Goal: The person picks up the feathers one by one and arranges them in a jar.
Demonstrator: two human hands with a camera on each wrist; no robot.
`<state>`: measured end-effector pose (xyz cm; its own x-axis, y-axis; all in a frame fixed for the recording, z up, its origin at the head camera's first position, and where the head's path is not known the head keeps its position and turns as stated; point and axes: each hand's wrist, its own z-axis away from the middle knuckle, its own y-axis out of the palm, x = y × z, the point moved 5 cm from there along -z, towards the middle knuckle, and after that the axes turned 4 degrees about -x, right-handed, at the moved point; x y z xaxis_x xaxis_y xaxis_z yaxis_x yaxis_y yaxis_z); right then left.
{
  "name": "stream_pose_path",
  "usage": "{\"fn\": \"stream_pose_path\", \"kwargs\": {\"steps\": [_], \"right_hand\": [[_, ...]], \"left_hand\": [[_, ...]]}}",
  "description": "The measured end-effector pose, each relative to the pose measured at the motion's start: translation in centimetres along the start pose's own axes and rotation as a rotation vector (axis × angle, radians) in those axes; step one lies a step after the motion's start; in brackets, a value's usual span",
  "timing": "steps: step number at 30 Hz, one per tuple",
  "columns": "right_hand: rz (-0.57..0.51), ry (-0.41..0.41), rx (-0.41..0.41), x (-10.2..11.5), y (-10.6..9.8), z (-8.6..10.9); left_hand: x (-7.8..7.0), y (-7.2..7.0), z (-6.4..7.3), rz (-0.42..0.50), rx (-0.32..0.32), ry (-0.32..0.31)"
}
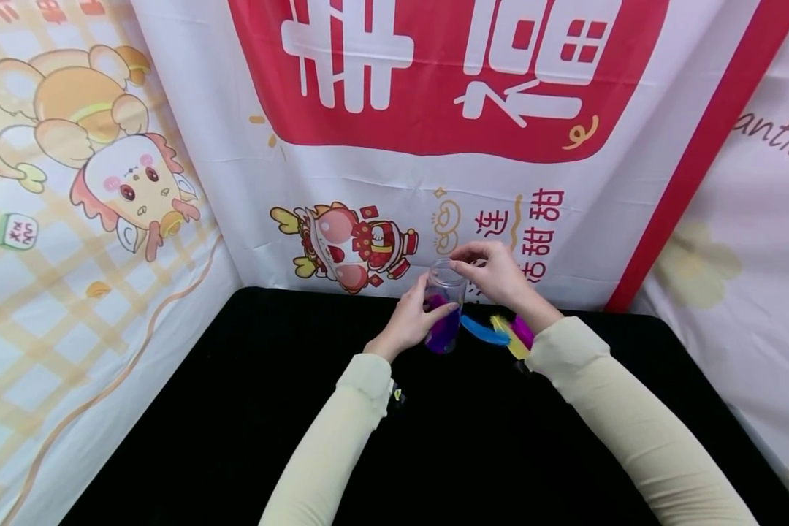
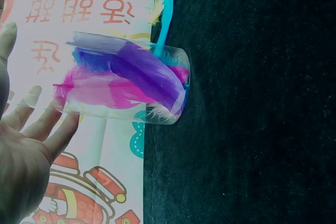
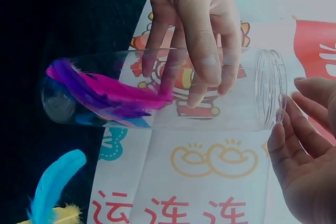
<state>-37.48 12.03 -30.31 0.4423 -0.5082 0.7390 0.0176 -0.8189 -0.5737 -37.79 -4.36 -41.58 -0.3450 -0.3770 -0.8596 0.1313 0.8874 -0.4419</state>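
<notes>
You worked in a booth-like space, though its wider premises could not be told: a black-covered table (image 1: 237, 409) stood before a red-and-white banner (image 1: 427, 131) with Chinese characters, a checked, cartoon-printed hanging (image 1: 59, 285) on your left and a pale lettered cloth (image 1: 743, 307) on your right.

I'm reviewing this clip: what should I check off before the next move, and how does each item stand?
1. Jar held: ok, the left hand grips its side.
2. Rim free of a lid: ok, none is on it.
3. Right hand at the rim: ok, though whether it pinches or just touches is unclear.
4. Purple feather well inside: ok, it sits low in the jar.
5. No feathers left outside: not ok, a blue feather and yellow feather are.
6. Jar's base touching the black tabletop: cannot tell.
</notes>
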Motion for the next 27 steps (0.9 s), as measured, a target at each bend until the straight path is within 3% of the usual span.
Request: {"fn": "stream_pose_path", "kwargs": {"steps": [13,27], "right_hand": [[-0.006,-0.028,0.014,0.1,-1.6,0.9],[-0.002,0.031,-0.034,-2.5,-3.4,3.4]], "left_hand": [[0.0,0.1,-0.2,-0.017,-0.017,0.020],[-0.2,0.2,-0.3,-0.021,-0.034,0.024]]}}
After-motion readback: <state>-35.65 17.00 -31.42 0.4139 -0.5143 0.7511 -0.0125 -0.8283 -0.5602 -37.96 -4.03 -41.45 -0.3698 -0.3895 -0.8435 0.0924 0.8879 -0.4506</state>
